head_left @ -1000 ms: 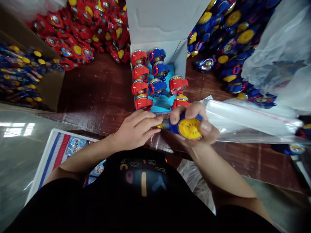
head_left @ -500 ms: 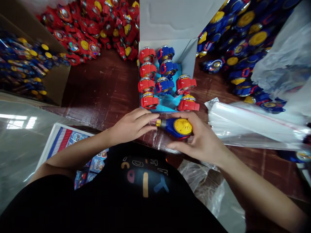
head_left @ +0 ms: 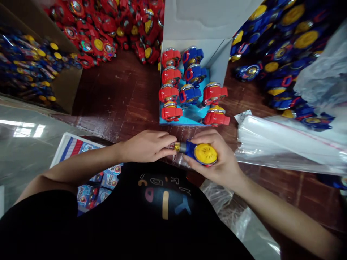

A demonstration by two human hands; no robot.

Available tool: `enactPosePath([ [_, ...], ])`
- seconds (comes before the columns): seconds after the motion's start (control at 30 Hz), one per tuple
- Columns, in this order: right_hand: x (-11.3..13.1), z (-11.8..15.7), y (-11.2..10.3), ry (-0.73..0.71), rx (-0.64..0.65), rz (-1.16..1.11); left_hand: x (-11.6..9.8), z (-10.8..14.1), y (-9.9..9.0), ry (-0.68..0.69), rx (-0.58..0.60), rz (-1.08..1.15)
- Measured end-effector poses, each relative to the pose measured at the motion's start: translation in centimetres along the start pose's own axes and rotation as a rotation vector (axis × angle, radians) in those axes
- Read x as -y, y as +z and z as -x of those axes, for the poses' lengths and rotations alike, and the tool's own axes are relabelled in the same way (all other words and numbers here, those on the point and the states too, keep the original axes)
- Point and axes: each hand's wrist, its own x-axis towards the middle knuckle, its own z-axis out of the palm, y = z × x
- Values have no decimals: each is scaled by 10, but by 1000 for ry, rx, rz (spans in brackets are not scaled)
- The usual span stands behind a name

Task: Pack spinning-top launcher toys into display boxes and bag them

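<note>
My right hand [head_left: 222, 159] is closed around a blue toy with a yellow disc [head_left: 206, 154], its thumb and fingers on either side of the body. From the toy's left end a grey neck leads to a slim tube with a yellow band [head_left: 177, 146]. My left hand [head_left: 146, 145] pinches the tube's far end, and its fingers hide part of it. Just beyond both hands stands an open display box [head_left: 221, 59] with a light-blue insert. Red toys [head_left: 170, 94] fill its left column, blue toys [head_left: 190, 94] the middle, and two red ones sit at the right.
A heap of red toys [head_left: 99, 45] lies back left, beside a carton [head_left: 63, 85] of small tubes. Blue toys [head_left: 282, 97] are piled back right. Clear plastic bags [head_left: 287, 144] lie right on the brown table [head_left: 116, 94]. A printed sheet [head_left: 89, 148] is lower left.
My right thumb has come in against the blue toy, and the toy has moved slightly nearer to me. The left fingers have closed more around the tube. The view has shifted a little.
</note>
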Motion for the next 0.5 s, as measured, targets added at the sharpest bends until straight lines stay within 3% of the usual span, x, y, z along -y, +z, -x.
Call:
enactPosePath([
  [0.07,4,-3,-1,133,-7,-69,1,0,6,42,-89,-92],
  [0.13,5,-4,-9,154,45,-70,2,-2,4,58,-109,-17],
  [0.3,1,0,-49,-134,135,209,-6,-6,-17,-47,144,427],
  [0.37,2,1,-64,-208,159,272,-10,-10,-25,11,152,434],
  [0.43,5,1,-78,-165,126,339,-9,-20,-33,111,-30,268],
  [0.5,9,-2,-91,-20,31,432,2,-40,-40,114,-325,-10],
])
